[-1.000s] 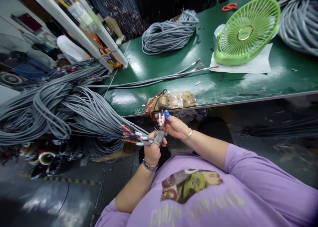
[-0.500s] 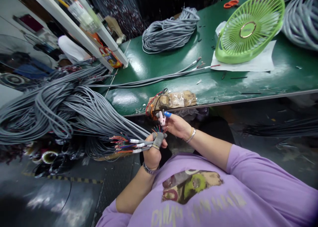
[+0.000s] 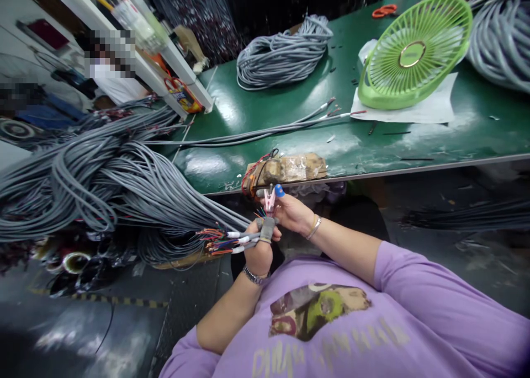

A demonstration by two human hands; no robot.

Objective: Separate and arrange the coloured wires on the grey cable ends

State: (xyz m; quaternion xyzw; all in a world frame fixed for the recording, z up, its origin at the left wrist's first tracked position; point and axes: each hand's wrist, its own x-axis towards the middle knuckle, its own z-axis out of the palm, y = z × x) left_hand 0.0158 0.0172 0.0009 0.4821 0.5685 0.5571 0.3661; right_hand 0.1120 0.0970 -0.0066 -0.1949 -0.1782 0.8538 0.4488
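Note:
Several grey cables (image 3: pixel 248 240) with white bands and bared coloured wires pass through my left hand (image 3: pixel 261 245), which is closed round them. Grey wrapping covers its thumb and some fingertips. Close beside it, my right hand (image 3: pixel 290 209) is closed, with a blue cover on one fingertip. A small pink clip (image 3: pixel 269 200) sits at its fingers, just above the thin coloured wires at my left thumb. Beyond the hands, a wooden block (image 3: pixel 296 167) with clear tape and red and black wires lies at the front edge of the green table (image 3: pixel 364 146).
A large heap of grey cables (image 3: pixel 83 174) lies on the left. On the table are a coiled cable bundle (image 3: pixel 281 52), two loose cables (image 3: pixel 248 136), a green fan (image 3: pixel 414 55) on paper and orange-handled scissors (image 3: pixel 384 11). People are at the back left.
My left hand and its cable ends have moved slightly right, closer to my right hand. The pink clip now stands more upright, close to the wires at my left thumb.

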